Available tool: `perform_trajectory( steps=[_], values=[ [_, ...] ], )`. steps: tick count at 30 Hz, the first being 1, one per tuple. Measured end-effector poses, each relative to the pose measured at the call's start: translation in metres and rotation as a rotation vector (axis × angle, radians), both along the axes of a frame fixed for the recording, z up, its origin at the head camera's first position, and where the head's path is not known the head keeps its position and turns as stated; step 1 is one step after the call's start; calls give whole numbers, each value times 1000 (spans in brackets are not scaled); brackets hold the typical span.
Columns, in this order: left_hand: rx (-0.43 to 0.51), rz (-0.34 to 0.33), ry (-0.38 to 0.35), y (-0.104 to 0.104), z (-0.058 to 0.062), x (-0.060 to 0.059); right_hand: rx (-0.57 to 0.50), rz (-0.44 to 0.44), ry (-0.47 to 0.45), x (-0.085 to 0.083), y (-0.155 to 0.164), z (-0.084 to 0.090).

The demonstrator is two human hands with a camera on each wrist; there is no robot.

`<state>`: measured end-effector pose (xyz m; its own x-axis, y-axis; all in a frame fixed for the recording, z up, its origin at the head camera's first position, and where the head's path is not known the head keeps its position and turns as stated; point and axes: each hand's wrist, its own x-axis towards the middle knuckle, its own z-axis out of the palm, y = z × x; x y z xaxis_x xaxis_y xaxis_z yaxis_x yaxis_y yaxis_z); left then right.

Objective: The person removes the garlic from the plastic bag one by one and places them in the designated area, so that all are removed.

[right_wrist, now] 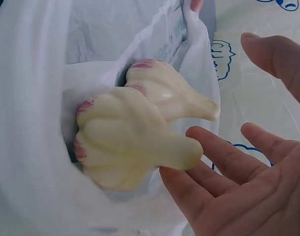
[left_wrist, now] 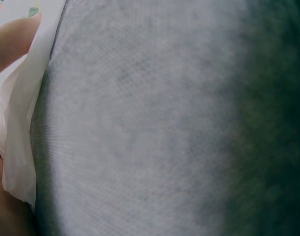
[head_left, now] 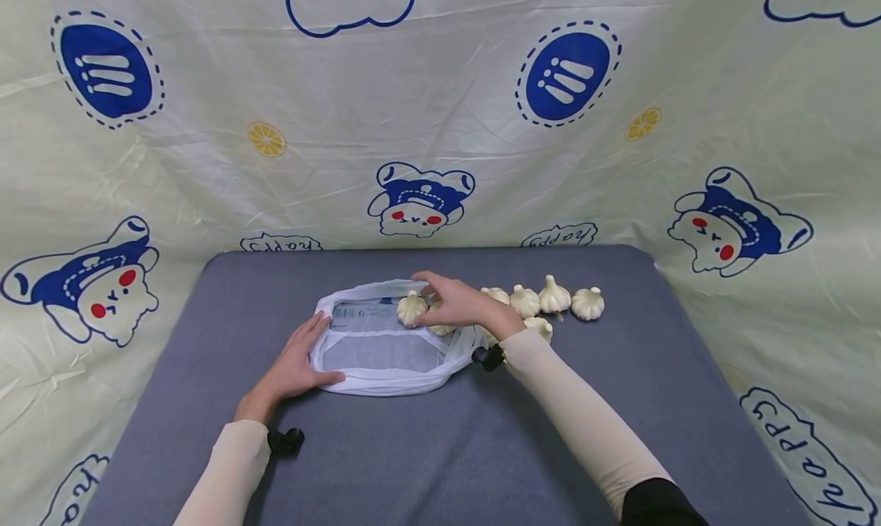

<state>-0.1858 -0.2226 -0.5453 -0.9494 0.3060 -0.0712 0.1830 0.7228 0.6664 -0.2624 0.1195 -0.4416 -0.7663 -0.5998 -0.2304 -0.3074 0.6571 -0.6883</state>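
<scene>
A white mesh bag (head_left: pixel 378 354) lies on the grey table (head_left: pixel 482 434) with its mouth toward the right. My left hand (head_left: pixel 296 362) holds the bag's left rim; in the left wrist view a finger (left_wrist: pixel 10 42) lies on the white bag fabric (left_wrist: pixel 19 142). My right hand (head_left: pixel 447 303) hovers at the bag's mouth with straight, spread fingers (right_wrist: pixel 223 152). One garlic bulb (head_left: pixel 411 309) sits just at its fingertips. The right wrist view shows a near garlic bulb (right_wrist: pixel 125 147) and a second bulb (right_wrist: pixel 164 91) behind it, inside the bag's opening (right_wrist: pixel 37 98).
Several more garlic bulbs (head_left: pixel 554 297) lie in a loose row on the table to the right of my right hand. A printed cloth backdrop (head_left: pixel 440 128) rises behind and beside the table. A black strap clip (head_left: pixel 285 440) sits at my left wrist.
</scene>
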Motion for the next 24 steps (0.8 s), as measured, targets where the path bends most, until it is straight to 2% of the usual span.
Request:
perform_trajectory(
  steps=[11,18,24],
  values=[
    [2,2,0,0,-1,0,41,48,7,-2,-22,-4],
    [7,5,0,1,0,0,13,87,16,-3,-36,-10],
    [3,10,-8,2,1,0,25,128,78,-6,-48,-16]
  ],
)
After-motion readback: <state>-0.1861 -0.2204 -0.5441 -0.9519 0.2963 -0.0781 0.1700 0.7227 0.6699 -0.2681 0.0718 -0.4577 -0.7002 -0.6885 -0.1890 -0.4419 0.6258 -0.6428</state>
